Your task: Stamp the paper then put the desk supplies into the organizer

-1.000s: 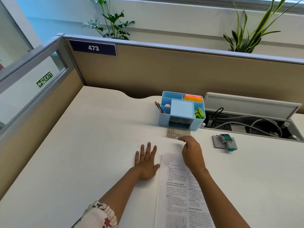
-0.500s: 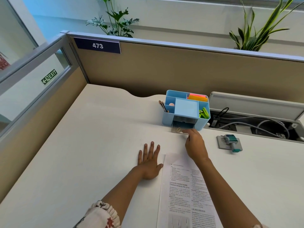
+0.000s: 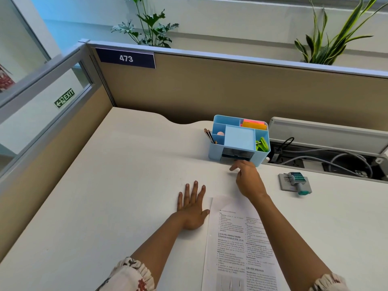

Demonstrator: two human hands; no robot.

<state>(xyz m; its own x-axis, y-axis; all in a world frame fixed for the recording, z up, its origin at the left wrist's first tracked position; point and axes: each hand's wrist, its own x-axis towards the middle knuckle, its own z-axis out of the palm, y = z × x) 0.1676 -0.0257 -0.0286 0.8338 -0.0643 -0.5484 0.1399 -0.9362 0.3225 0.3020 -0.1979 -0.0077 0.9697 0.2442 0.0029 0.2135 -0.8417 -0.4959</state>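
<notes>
Left hand [image 3: 192, 208] flat, fingers spread, palm down on the white tabletop [image 3: 109, 185], thumb touching the paper [image 3: 237, 244]. Right hand [image 3: 248, 179] at the blue organizer [image 3: 239, 140] drawer front, fingers loosely curled; whether it grips anything is unclear. Stamp [image 3: 297, 181] lies right of it. Beige cubicle partition [image 3: 210, 89] behind.

- A beige partition [image 3: 220, 91] runs along the desk's far edge, with a dark sign [image 3: 126, 58] reading 473 near its left corner.
- An open cable tray [image 3: 327, 158] with grey cables [image 3: 346, 157] sits at the far right edge.
- Two leafy plants [image 3: 151, 24] rise behind the partition.
- A green EXIT sign [image 3: 64, 98] shows through the left glass panel [image 3: 42, 101].
</notes>
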